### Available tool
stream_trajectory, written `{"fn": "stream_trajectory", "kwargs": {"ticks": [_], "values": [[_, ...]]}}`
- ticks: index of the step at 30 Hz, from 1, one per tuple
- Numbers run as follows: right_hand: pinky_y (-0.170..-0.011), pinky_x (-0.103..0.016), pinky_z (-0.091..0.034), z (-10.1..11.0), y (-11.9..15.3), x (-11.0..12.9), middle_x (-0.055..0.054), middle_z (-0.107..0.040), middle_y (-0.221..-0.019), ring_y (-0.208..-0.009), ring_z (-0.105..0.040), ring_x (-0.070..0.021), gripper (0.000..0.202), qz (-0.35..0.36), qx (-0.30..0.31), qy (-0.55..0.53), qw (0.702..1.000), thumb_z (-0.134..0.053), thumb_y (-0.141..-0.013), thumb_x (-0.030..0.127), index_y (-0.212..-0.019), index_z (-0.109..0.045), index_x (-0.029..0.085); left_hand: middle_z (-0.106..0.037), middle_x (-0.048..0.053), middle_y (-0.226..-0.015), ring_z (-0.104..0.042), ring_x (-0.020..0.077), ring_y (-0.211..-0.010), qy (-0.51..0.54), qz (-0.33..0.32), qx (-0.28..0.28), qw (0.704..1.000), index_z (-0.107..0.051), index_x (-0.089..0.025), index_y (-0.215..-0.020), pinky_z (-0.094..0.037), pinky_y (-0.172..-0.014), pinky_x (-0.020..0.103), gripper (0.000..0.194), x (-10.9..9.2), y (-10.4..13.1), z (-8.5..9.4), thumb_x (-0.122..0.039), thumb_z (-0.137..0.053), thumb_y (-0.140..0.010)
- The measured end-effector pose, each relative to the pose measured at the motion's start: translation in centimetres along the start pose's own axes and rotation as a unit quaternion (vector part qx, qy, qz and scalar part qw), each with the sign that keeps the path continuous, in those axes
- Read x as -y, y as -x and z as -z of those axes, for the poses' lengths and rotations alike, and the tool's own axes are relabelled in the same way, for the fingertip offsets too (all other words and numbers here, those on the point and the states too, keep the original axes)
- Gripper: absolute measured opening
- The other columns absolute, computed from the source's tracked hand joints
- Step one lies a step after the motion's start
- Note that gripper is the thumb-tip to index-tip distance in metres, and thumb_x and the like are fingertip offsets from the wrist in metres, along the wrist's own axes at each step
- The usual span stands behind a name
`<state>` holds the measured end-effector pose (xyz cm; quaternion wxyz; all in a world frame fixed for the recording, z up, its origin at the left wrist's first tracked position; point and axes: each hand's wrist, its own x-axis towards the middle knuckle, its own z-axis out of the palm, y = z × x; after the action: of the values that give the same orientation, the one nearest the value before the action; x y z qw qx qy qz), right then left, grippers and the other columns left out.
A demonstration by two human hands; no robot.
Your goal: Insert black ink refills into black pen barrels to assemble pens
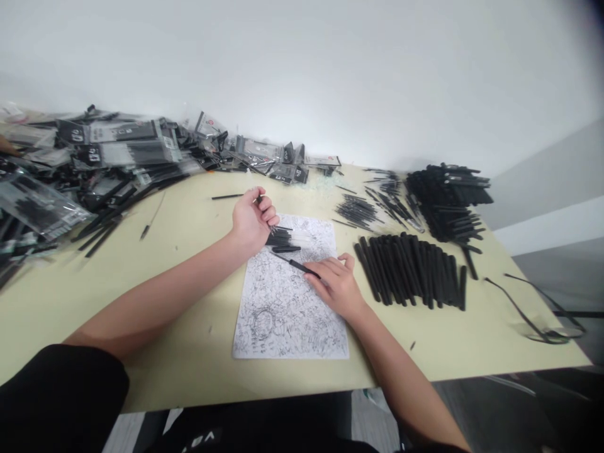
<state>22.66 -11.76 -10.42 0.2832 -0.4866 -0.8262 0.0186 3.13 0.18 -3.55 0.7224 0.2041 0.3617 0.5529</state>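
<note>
Looking part-assembled, the black pen (299, 267) sits pinched between thumb and fingers of the right hand (337, 283), its thin end pointing away and leftward, long axis slanting over the scribbled sheet (292, 318) toward the left hand (253, 220), whose fingers curl inward, around what I can't tell. Right of the right fingers, a row of black tubes (410, 270) seems sorted; refills (283, 238) beside the left fingertips and plastic packs (132, 151) farther left probably remain

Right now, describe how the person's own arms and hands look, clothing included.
The left hand and right hand are ungloved; no watch or bracelet shows. A plain black fabric sleeve leaves the left forearm bare; past the right forearm, only a sliver of dark cloth shows.
</note>
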Motion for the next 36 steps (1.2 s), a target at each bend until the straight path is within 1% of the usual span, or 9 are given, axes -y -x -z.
{"fn": "stream_trajectory", "kwargs": {"ticks": [3,5,7,11,13,15,23,27,36], "values": [[-0.088,-0.04,-0.03,0.2,0.2,-0.6,-0.001,-0.077,-0.091,-0.078,-0.067,-0.0165,0.014,-0.031,-0.059,0.012,0.998,-0.052,-0.099,0.03,-0.105,-0.064,0.024,-0.025,-0.009,-0.053,-0.02,0.0071,-0.04,-0.123,0.02,0.023,0.992,-0.042,-0.021,-0.076,-0.018,-0.043,0.022,0.012,0.3,-0.6,0.4,-0.022,-0.05,-0.083],[-0.086,-0.04,-0.032,0.3,0.3,-1.0,-0.001,-0.076,-0.089,-0.075,-0.067,-0.0169,0.014,-0.055,-0.106,0.019,0.993,-0.052,-0.098,0.03,-0.103,-0.063,0.023,-0.028,-0.009,-0.051,-0.022,0.0066,-0.041,-0.272,0.012,0.065,0.96,-0.047,-0.02,-0.074,-0.017,-0.045,0.022,0.011,0.7,-0.9,0.9,-0.022,-0.057,-0.08],[-0.084,-0.04,-0.034,0.4,0.5,-1.5,-0.002,-0.074,-0.085,-0.073,-0.066,-0.018,0.015,-0.086,-0.143,0.028,0.986,-0.051,-0.097,0.032,-0.1,-0.062,0.023,-0.042,-0.005,-0.055,-0.035,0.0075,-0.047,-0.441,-0.026,0.137,0.887,-0.055,-0.018,-0.073,-0.023,-0.048,0.022,0.01,1.1,-1.0,1.4,-0.022,-0.063,-0.076],[-0.08,-0.04,-0.036,0.5,0.6,-2.0,-0.003,-0.072,-0.08,-0.071,-0.062,-0.0201,0.019,-0.152,-0.188,0.034,0.97,-0.05,-0.096,0.038,-0.096,-0.063,0.024,-0.062,0.002,-0.071,-0.051,0.0123,-0.062,-0.665,-0.079,0.262,0.695,-0.063,-0.016,-0.073,-0.033,-0.058,0.025,0.008,1.6,-0.7,2.3,-0.023,-0.066,-0.071],[-0.081,-0.04,-0.036,0.5,0.6,-2.1,-0.002,-0.071,-0.079,-0.07,-0.061,-0.0197,0.019,-0.165,-0.196,0.029,0.966,-0.05,-0.096,0.038,-0.095,-0.062,0.023,-0.064,0.003,-0.073,-0.052,0.0131,-0.063,-0.709,-0.076,0.286,0.64,-0.065,-0.017,-0.075,-0.032,-0.057,0.025,0.008,1.8,-0.6,2.6,-0.022,-0.066,-0.07],[-0.082,-0.04,-0.036,0.5,0.6,-2.2,-0.001,-0.07,-0.078,-0.069,-0.061,-0.0191,0.019,-0.171,-0.199,0.024,0.965,-0.051,-0.095,0.038,-0.095,-0.063,0.023,-0.065,0.004,-0.075,-0.051,0.0136,-0.063,-0.731,-0.083,0.288,0.613,-0.065,-0.018,-0.076,-0.03,-0.056,0.025,0.008,1.8,-0.6,2.8,-0.021,-0.065,-0.069],[-0.082,-0.039,-0.035,0.4,0.7,-2.7,-0.001,-0.07,-0.08,-0.069,-0.062,-0.0182,0.019,-0.183,-0.2,0.02,0.962,-0.051,-0.096,0.038,-0.097,-0.062,0.023,-0.065,0.007,-0.076,-0.049,0.0147,-0.06,-0.764,-0.078,0.273,0.579,-0.065,-0.019,-0.076,-0.027,-0.054,0.026,0.007,1.5,-0.6,3.1,-0.02,-0.063,-0.069],[-0.082,-0.039,-0.035,0.3,0.6,-2.7,-0.001,-0.07,-0.078,-0.069,-0.062,-0.0184,0.019,-0.184,-0.193,0.022,0.964,-0.051,-0.096,0.038,-0.096,-0.062,0.023,-0.063,0.006,-0.074,-0.05,0.0156,-0.062,-0.761,-0.061,0.281,0.582,-0.064,-0.019,-0.073,-0.028,-0.055,0.026,0.006,1.2,-0.6,3.0,-0.017,-0.064,-0.067],[-0.081,-0.037,-0.034,0.4,0.6,-2.5,0.0,-0.071,-0.08,-0.069,-0.063,-0.017,0.015,-0.134,-0.185,0.014,0.974,-0.054,-0.095,0.034,-0.096,-0.063,0.022,-0.044,-0.002,-0.058,-0.039,0.0112,-0.051,-0.638,-0.082,0.301,0.704,-0.072,-0.017,-0.078,-0.027,-0.053,0.028,0.015,-4.3,-0.8,1.4,-0.03,-0.072,-0.07]]}}
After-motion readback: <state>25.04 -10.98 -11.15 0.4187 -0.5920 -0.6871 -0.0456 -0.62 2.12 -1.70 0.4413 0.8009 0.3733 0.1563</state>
